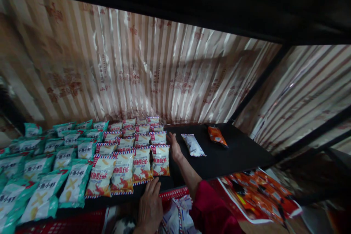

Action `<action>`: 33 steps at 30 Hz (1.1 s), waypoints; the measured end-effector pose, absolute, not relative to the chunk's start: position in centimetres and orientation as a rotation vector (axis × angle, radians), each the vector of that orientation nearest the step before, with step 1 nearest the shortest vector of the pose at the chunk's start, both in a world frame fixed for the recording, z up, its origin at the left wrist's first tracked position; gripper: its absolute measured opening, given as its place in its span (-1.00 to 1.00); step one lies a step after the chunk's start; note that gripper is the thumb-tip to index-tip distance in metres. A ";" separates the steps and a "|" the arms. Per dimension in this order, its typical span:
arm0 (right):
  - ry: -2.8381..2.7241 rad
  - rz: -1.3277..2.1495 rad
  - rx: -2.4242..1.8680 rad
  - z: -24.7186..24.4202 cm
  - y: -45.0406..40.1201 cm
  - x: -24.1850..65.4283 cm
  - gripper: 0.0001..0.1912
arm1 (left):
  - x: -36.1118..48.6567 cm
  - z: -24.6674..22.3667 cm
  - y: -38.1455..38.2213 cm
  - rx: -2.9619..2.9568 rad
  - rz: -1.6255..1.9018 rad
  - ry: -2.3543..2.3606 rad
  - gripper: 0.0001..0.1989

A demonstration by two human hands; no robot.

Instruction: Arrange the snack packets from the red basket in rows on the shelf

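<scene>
- Clock directions are taken from the right hand, twelve being toward the back wall.
- The right hand (175, 147) reaches over the dark shelf (244, 150) with fingers stretched out and nothing gripped, alongside the right end of the cream bags (142, 162); whether it touches them is hard to tell.
- The left hand (150, 201), at seven o'clock, lies back up at the shelf's front edge, fingertips just beside the nearest bags; its underside is hidden, so I cannot tell whether it grips anything.
- The cream bags, with striped ends, stand in rows from front to back, at eight to ten o'clock.
- Farther off at nine o'clock, teal bags (72, 186) fill the left part of the shelf.
- At three o'clock, a white bag (193, 145) lies near the hand, with an orange bag (217, 136) past it.
- At six o'clock, below the shelf edge, is a red basket (175, 193) with pale packets (175, 219).
- At four o'clock, lower than the shelf, lies a pile of orange packets (255, 193).
- A striped sheet (153, 62) hangs at twelve.
</scene>
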State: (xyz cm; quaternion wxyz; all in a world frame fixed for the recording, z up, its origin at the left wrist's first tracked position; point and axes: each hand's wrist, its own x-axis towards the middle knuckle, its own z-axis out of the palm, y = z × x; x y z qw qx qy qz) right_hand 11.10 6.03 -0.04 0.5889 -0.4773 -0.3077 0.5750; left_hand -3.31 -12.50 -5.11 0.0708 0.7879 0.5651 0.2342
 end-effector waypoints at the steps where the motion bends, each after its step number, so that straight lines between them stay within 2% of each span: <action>1: -0.712 1.362 -1.111 0.1 6.2 11.1 -0.34 | -3.3 -5.1 -12.5 2.348 0.692 1.697 -0.50; 9: -0.733 1.409 -1.106 0.4 6.2 10.8 -0.32 | -3.0 -4.5 -12.4 2.234 0.691 1.671 -0.49; 18: -0.889 1.124 -1.289 -0.6 4.9 11.4 -0.19 | -3.0 -5.0 -12.5 2.310 0.819 1.678 -0.48; 27: -0.853 0.992 -1.287 -2.6 -3.6 11.7 -0.25 | -3.4 -3.3 -12.8 2.207 0.762 1.620 -0.48; 33: -0.843 1.021 -1.320 -4.3 -8.0 10.9 -0.20 | -3.4 -1.5 -13.6 2.041 0.770 1.590 -0.49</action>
